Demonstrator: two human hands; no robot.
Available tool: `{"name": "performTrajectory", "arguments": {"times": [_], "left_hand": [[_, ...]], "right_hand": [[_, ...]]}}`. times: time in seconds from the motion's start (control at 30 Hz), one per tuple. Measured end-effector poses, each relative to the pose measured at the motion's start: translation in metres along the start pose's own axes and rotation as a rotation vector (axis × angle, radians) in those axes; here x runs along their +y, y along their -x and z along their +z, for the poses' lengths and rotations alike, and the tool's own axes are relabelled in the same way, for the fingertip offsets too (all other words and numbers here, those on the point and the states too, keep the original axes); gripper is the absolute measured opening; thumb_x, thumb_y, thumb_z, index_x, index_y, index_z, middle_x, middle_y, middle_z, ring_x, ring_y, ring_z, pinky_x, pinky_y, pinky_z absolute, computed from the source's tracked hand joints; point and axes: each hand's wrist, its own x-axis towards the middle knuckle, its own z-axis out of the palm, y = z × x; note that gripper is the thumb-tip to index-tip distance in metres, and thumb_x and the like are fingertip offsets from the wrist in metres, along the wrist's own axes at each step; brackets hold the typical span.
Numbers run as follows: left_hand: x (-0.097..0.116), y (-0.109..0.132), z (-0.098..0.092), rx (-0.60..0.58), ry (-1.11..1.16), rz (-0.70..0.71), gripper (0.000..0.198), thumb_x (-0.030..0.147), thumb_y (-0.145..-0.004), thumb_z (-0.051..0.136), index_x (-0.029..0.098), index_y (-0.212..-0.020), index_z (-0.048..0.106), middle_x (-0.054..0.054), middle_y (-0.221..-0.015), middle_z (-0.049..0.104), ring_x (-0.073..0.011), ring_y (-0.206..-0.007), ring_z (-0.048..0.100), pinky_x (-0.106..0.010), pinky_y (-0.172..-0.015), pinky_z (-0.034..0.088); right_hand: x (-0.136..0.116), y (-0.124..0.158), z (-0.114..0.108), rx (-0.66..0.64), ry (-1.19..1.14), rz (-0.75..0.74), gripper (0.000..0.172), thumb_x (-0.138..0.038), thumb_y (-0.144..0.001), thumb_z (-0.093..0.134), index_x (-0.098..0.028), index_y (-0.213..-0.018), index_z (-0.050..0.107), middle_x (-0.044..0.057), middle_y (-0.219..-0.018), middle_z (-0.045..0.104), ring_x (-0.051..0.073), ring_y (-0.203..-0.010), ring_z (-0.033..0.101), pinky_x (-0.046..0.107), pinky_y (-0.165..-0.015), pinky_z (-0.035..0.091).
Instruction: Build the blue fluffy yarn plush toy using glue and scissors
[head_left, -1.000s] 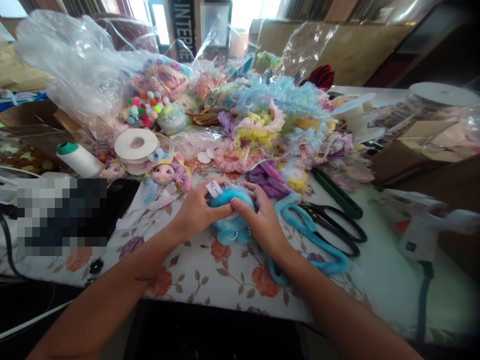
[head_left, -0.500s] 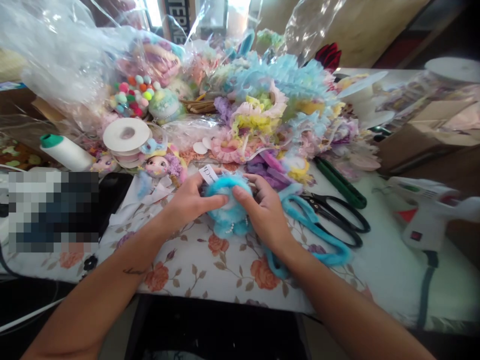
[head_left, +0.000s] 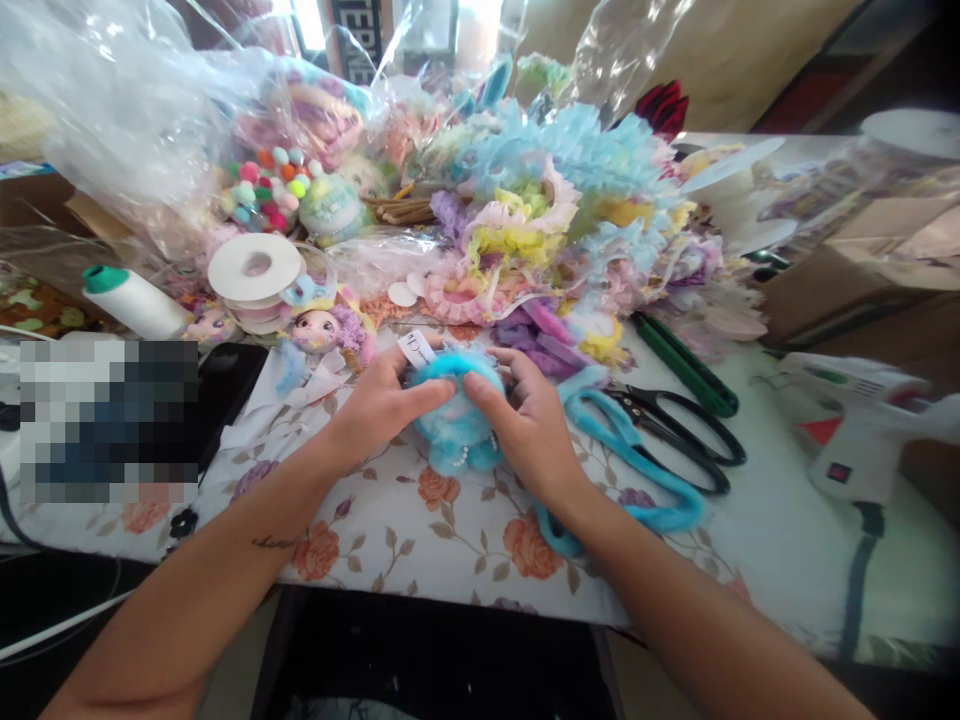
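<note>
Between my two hands is a fluffy light-blue plush doll (head_left: 457, 435) with a beaded trim and a brighter blue strip over its top. My left hand (head_left: 382, 400) grips its left side, the thumb pressing on the strip. From the other side my right hand (head_left: 529, 425) wraps round it, with its thumb close to the left one. A white printed tag (head_left: 415, 349) sticks up beside my left fingers. A long loop of blue fluffy cord (head_left: 660, 515) lies by my right wrist. The fingers behind the doll are mostly hidden.
Black-handled scissors (head_left: 694, 440), a green cutter (head_left: 686, 365) and a white glue gun (head_left: 847, 420) lie to the right. A white spool (head_left: 255, 268), a thread cone (head_left: 135, 300) and a doll head (head_left: 319, 328) stand at left. Frilly fabric pieces (head_left: 525, 215) pile up behind.
My left thumb has shifted up onto the blue strip, nearer my right thumb. Both hands still hold the doll in about the same place.
</note>
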Motion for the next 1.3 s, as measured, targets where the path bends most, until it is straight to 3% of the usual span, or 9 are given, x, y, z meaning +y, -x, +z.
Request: {"name": "performTrajectory", "arguments": {"times": [0.23, 0.43, 0.63, 0.93, 1.03, 1.13, 1.2, 1.23, 1.3], "left_hand": [[0.001, 0.0, 0.0, -0.01, 0.013, 0.006, 0.03, 0.034, -0.078, 0.075, 0.02, -0.105, 0.07, -0.002, -0.085, 0.066, -0.0176, -0.075, 0.061, -0.028, -0.064, 0.051], [0.005, 0.0, 0.002, 0.056, 0.05, -0.054, 0.039, 0.039, -0.074, 0.081, 0.019, -0.105, 0.068, -0.004, -0.09, 0.069, -0.0186, -0.077, 0.064, -0.028, -0.064, 0.053], [0.0, -0.002, 0.003, 0.023, 0.1, -0.015, 0.027, 0.042, -0.085, 0.072, 0.018, -0.097, 0.068, -0.001, -0.081, 0.065, -0.0138, -0.068, 0.059, -0.024, -0.059, 0.05], [-0.005, -0.003, 0.002, 0.066, 0.106, 0.0, 0.03, 0.047, -0.091, 0.067, 0.019, -0.099, 0.072, -0.001, -0.083, 0.069, -0.0159, -0.077, 0.064, -0.024, -0.066, 0.053], [-0.008, -0.004, 0.002, 0.146, 0.058, -0.003, 0.037, 0.053, -0.092, 0.064, 0.018, -0.096, 0.072, -0.002, -0.082, 0.068, -0.016, -0.076, 0.065, -0.025, -0.067, 0.054], [-0.013, -0.007, -0.001, 0.2, 0.008, 0.025, 0.042, 0.056, -0.093, 0.062, 0.018, -0.111, 0.069, -0.005, -0.091, 0.071, -0.0175, -0.081, 0.068, -0.026, -0.069, 0.054], [-0.015, -0.007, -0.003, 0.333, -0.099, 0.132, 0.042, 0.052, -0.096, 0.059, 0.02, -0.124, 0.064, -0.007, -0.101, 0.073, -0.0195, -0.088, 0.07, -0.028, -0.072, 0.056], [-0.015, -0.005, -0.003, 0.462, -0.18, 0.265, 0.039, 0.046, -0.097, 0.06, 0.021, -0.127, 0.062, -0.009, -0.109, 0.073, -0.0208, -0.097, 0.071, -0.031, -0.079, 0.057], [-0.012, 0.0, -0.002, 0.66, -0.358, 0.685, 0.036, 0.031, -0.099, 0.057, 0.023, -0.134, 0.059, -0.01, -0.124, 0.07, -0.0238, -0.117, 0.067, -0.039, -0.097, 0.055]], "right_hand": [[0.0, -0.001, 0.0, 0.007, -0.014, -0.007, 0.048, -0.06, -0.085, 0.069, -0.023, -0.115, 0.062, 0.004, -0.095, 0.071, 0.022, -0.081, 0.066, 0.034, -0.068, 0.053], [0.0, 0.0, 0.0, 0.0, -0.001, -0.022, 0.047, -0.06, -0.087, 0.067, -0.024, -0.116, 0.062, 0.004, -0.095, 0.071, 0.021, -0.081, 0.064, 0.034, -0.069, 0.052], [-0.001, 0.002, 0.001, -0.018, -0.019, 0.018, 0.047, -0.061, -0.089, 0.064, -0.024, -0.118, 0.061, 0.001, -0.082, 0.065, 0.018, -0.069, 0.059, 0.031, -0.059, 0.048], [0.0, -0.001, 0.001, -0.015, -0.09, 0.052, 0.048, -0.062, -0.088, 0.064, -0.023, -0.116, 0.061, 0.005, -0.095, 0.071, 0.022, -0.081, 0.066, 0.035, -0.067, 0.053], [-0.001, -0.002, 0.002, -0.084, -0.218, 0.105, 0.061, -0.058, -0.076, 0.078, -0.025, -0.123, 0.056, 0.006, -0.105, 0.072, 0.025, -0.094, 0.07, 0.037, -0.076, 0.057], [-0.002, -0.004, 0.003, -0.157, -0.273, 0.159, 0.083, -0.043, -0.061, 0.092, -0.025, -0.13, 0.05, 0.008, -0.116, 0.072, 0.028, -0.105, 0.07, 0.039, -0.086, 0.059], [-0.002, -0.005, 0.004, -0.141, -0.264, 0.171, 0.081, -0.04, -0.062, 0.091, -0.025, -0.13, 0.05, 0.008, -0.116, 0.072, 0.028, -0.107, 0.071, 0.04, -0.09, 0.058], [-0.002, -0.005, 0.004, -0.125, -0.263, 0.174, 0.078, -0.04, -0.063, 0.089, -0.025, -0.13, 0.05, 0.008, -0.116, 0.072, 0.028, -0.107, 0.071, 0.041, -0.091, 0.058], [-0.001, -0.006, 0.003, -0.1, -0.269, 0.179, 0.075, -0.04, -0.064, 0.087, -0.025, -0.128, 0.051, 0.007, -0.114, 0.073, 0.028, -0.106, 0.071, 0.042, -0.091, 0.058]]}}
